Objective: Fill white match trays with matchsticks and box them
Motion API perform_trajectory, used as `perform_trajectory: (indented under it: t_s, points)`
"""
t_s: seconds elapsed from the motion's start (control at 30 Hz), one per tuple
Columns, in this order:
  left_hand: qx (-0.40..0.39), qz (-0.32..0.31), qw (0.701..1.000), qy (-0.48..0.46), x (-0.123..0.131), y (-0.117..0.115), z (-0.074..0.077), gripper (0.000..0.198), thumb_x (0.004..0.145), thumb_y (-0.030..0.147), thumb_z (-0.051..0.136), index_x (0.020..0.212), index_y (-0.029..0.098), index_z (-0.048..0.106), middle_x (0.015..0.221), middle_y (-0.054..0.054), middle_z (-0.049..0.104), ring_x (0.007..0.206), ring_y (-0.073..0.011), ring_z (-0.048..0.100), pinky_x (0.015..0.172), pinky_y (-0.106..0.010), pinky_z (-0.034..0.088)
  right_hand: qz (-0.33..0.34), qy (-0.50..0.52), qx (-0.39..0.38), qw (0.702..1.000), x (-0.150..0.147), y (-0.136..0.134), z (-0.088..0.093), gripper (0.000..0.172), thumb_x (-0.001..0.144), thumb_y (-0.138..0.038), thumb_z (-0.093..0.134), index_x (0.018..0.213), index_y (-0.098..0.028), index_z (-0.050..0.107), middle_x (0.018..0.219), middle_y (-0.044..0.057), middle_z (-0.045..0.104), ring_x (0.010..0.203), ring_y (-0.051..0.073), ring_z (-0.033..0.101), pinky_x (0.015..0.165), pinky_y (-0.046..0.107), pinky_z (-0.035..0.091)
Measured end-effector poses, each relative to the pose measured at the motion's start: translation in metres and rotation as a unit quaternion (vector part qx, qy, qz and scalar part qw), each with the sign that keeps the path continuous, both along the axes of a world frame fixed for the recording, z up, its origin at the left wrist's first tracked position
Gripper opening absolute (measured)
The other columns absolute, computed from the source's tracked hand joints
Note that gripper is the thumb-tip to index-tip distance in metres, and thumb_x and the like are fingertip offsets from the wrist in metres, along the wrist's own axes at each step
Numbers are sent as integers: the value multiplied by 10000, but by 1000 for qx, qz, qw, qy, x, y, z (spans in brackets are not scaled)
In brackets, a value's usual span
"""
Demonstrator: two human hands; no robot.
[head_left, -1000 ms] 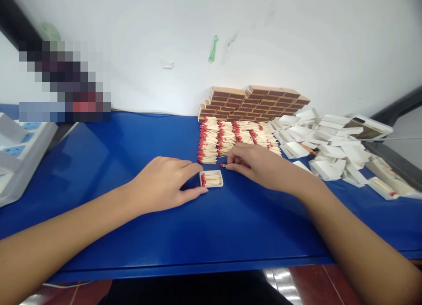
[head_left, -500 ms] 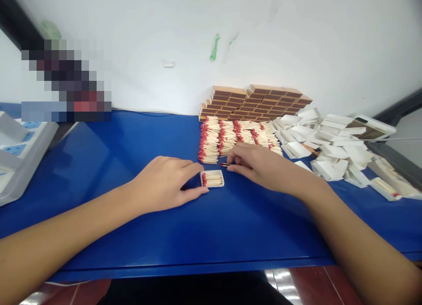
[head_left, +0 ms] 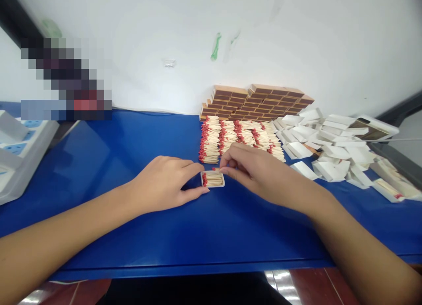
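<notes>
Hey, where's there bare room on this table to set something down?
The smooth blue tabletop is bare between the small white rectangular tray and the near edge, and beyond the left hand, left of the piled red-tipped wooden matches. It's crowded on the right, where loose white open trays heap beside the matches.

White wall [head_left: 138,28]; glossy blue table [head_left: 148,241]; reddish floor tiles [head_left: 313,285]

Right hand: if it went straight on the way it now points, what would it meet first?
Probably the white matchbox tray, whose far right corner lies close by; then the left hand at the tray's other end. Height over the rim is unclear.
</notes>
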State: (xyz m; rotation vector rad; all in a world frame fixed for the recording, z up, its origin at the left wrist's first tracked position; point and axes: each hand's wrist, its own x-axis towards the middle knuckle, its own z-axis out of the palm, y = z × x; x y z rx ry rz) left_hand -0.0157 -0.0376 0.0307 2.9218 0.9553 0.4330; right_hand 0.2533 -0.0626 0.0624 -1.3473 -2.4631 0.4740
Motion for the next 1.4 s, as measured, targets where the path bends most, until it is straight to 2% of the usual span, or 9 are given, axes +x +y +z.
perform_trajectory:
  t_s: [0.23, 0.33, 0.43, 0.57, 0.8, 1.0, 1.13, 1.4]
  points:
    - [-6, 0, 1000, -1, 0, -1, 1, 320, 1052, 504, 688, 1071, 195, 771, 807, 11, 752, 673, -170, 690, 616, -309, 418, 31, -27, -5, 999, -19, -8, -10, 90, 1115, -266, 583, 1041, -224, 613, 1085, 76, 733, 881, 211, 704, 723, 321, 472]
    - [-3, 0, 1000, -2, 1, -1, 2, 311, 1047, 497, 701, 1083, 197, 775, 797, 18, 748, 672, -169, 694, 615, -306, 418, 28, -17, 14, 999, -11, -3, -10, 92, 1113, -259, 579, 1041, -222, 622, 1069, 65, 727, 860, 199, 684, 715, 314, 456]
    - [0, 1, 1000, -4, 1, -1, 2, 302, 1044, 487, 710, 1103, 200, 780, 797, 24, 750, 675, -168, 700, 615, -307, 423, 9, -7, 65, 998, 2, 6, -10, 102, 1093, -235, 578, 1021, -215, 646, 984, 53, 701, 817, 195, 640, 705, 317, 433]
    - [7, 2, 1000, -4, 0, -1, 1, 308, 1045, 498, 708, 1110, 207, 783, 801, 28, 753, 681, -168, 704, 615, -310, 427, -25, -15, 111, 993, 20, 22, -17, 88, 1060, -230, 605, 1021, -212, 681, 921, 56, 684, 794, 206, 614, 701, 328, 409]
    - [14, -1, 1000, -1, -1, -2, 0, 315, 1041, 505, 717, 1131, 211, 782, 824, 28, 766, 700, -173, 714, 608, -317, 421, -12, -24, 73, 997, 28, 36, -30, 106, 1065, -239, 611, 1081, -210, 713, 970, 62, 683, 832, 206, 607, 738, 324, 418]
    - [13, -3, 1000, -4, -1, -2, 1, 315, 1044, 504, 711, 1127, 209, 784, 815, 28, 764, 686, -172, 707, 596, -320, 417, -26, -25, 68, 997, 28, 38, -30, 73, 1051, -219, 630, 1032, -203, 698, 930, 45, 664, 796, 188, 584, 723, 312, 407]
    - [16, -1, 1000, -4, 0, -2, 1, 313, 1046, 502, 709, 1133, 210, 782, 812, 26, 763, 694, -176, 713, 610, -321, 427, -25, -23, 62, 997, 29, 39, -31, 105, 1044, -203, 614, 960, -212, 676, 914, 44, 663, 781, 184, 578, 717, 311, 400]
    - [21, -6, 1000, -12, -1, -1, -1, 314, 1045, 496, 712, 1129, 203, 788, 807, 23, 763, 686, -178, 711, 611, -320, 423, -22, -19, 52, 998, 26, 38, -30, 134, 1057, -224, 572, 942, -212, 641, 939, 59, 671, 800, 196, 584, 735, 326, 416]
